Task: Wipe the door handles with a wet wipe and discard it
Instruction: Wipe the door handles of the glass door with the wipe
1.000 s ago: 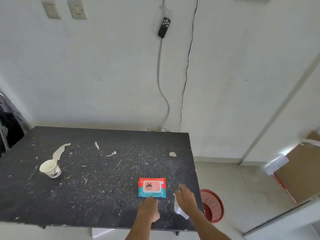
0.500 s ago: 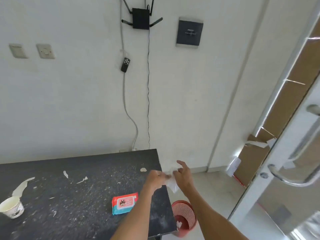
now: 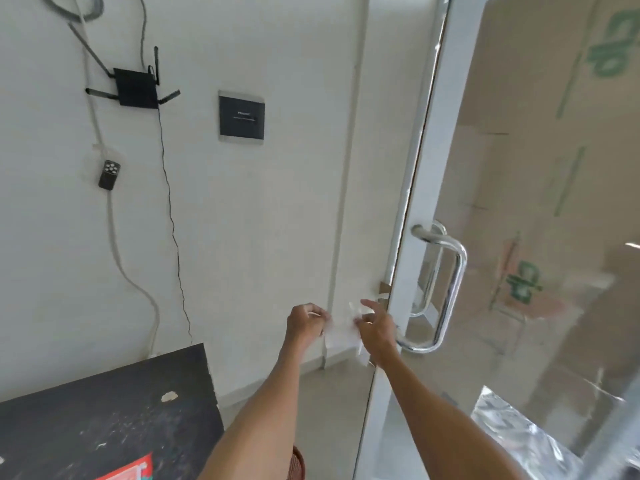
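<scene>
Both hands are raised in front of the body with the wipe stretched between them: the left hand pinches its left edge with curled fingers, the right hand grips the right edge with the index finger lifted. The wipe hangs just left of the handle, not yet touching it; the right hand overlaps the handle's lower bend in this view, though whether they touch I cannot tell. The step in hand looks like opening the wipe out before the first pass. To do it well, spread it flat over one palm, wrap it around the bar near the upper mount and draw it down past the lower bend, turning the wrist so the back of the tube is covered too; a second handle shows through the glass and will want the same. The handle is a polished steel loop on a white-framed glass door. Left of the handle lies pale wall with a dark panel, a router and cables; below left, a speckled black tabletop carries the wipe pack, and the red bin peeks out beneath the left forearm.
</scene>
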Tool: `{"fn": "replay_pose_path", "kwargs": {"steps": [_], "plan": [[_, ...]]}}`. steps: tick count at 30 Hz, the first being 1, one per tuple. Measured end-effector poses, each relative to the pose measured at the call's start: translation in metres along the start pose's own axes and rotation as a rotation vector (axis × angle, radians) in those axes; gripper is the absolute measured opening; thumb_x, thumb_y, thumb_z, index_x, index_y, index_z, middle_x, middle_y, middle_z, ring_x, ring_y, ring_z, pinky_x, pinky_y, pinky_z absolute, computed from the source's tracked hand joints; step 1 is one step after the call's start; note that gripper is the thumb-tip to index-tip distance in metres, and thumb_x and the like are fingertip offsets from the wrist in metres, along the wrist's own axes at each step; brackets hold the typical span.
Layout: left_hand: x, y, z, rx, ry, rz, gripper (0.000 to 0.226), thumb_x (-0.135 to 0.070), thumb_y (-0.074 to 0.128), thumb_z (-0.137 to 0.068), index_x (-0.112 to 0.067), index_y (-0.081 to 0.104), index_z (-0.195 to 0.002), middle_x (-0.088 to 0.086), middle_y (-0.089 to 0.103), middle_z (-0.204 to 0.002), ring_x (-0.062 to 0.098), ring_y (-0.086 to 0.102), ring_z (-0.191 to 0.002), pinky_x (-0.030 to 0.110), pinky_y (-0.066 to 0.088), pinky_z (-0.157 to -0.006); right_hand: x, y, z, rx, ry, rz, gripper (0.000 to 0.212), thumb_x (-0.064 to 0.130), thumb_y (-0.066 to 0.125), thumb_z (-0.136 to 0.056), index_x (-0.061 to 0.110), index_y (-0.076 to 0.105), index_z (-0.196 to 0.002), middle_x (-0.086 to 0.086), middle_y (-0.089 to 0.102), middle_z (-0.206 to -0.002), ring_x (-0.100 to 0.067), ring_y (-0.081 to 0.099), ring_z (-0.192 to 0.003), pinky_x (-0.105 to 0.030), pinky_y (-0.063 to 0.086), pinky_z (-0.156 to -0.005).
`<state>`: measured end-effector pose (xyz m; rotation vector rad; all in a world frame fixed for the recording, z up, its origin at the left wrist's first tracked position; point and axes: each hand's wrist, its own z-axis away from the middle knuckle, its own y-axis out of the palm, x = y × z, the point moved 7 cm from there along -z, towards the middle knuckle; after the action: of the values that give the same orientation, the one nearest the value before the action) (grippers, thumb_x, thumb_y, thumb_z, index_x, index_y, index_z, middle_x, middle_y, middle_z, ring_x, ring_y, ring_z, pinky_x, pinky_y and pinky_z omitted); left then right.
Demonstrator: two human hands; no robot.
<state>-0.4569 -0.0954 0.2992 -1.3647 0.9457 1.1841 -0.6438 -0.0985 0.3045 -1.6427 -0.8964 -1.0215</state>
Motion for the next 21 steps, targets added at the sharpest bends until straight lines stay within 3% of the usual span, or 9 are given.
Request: {"fn": "replay_pose_path", "kwargs": {"steps": [5,10,14,19,21], "plan": [[-0.054,0.078,-0.002,-0.013,0.113,0.005,0.015,-0.014,0.06,-0.083,-0.017,0.066,-0.07,0.005,0.07,-0.071,0.024,0.066,-0.072,0.036,0.059,-0.075,-0.005,-0.091,-0.027,-0.119,-0.048,0.002,0.036,0.002,0.057,-0.085,0.02,0.062,-0.116,-0.001,0.068,-0.079,-0.013,0.062,-0.065,-0.026,0.05,-0.065],[-0.097,0.141,-0.004,-0.013,0.186,0.018,0.015,-0.012,0.058,-0.083,-0.006,0.072,-0.086,0.015,0.074,-0.087,0.031,0.07,-0.086,0.04,0.06,-0.08,-0.007,-0.172,-0.047,-0.267,-0.053,0.0,0.019,0.0,0.058,-0.08,0.015,0.059,-0.092,-0.007,0.068,-0.083,-0.025,0.063,-0.075,-0.031,0.051,-0.066],[-0.13,0.187,-0.002,0.001,0.254,0.028,0.011,-0.011,0.056,-0.077,-0.014,0.066,-0.08,0.008,0.068,-0.079,0.031,0.066,-0.076,0.036,0.057,-0.074,-0.008,-0.223,-0.067,-0.303,-0.073,0.065,0.025,-0.002,0.055,-0.079,0.013,0.075,-0.079,-0.001,0.066,-0.074,-0.02,0.058,-0.073,-0.023,0.042,-0.07],[-0.153,0.211,-0.005,-0.053,0.319,0.044,0.012,-0.012,0.064,-0.081,-0.011,0.058,-0.092,0.012,0.066,-0.085,0.031,0.065,-0.075,0.035,0.055,-0.069,0.008,-0.253,-0.086,-0.315,-0.16,0.043,0.009,0.022,0.077,-0.075,0.014,0.076,-0.077,0.006,0.065,-0.066,-0.012,0.059,-0.065,-0.022,0.044,-0.062],[-0.162,0.215,-0.008,-0.068,0.347,0.053,0.011,-0.013,0.063,-0.082,-0.011,0.057,-0.091,0.011,0.066,-0.086,0.03,0.067,-0.076,0.033,0.054,-0.067,0.016,-0.254,-0.094,-0.302,-0.192,0.063,0.026,0.025,0.087,-0.066,0.018,0.072,-0.086,0.007,0.066,-0.072,-0.008,0.058,-0.065,-0.019,0.048,-0.066]]}}
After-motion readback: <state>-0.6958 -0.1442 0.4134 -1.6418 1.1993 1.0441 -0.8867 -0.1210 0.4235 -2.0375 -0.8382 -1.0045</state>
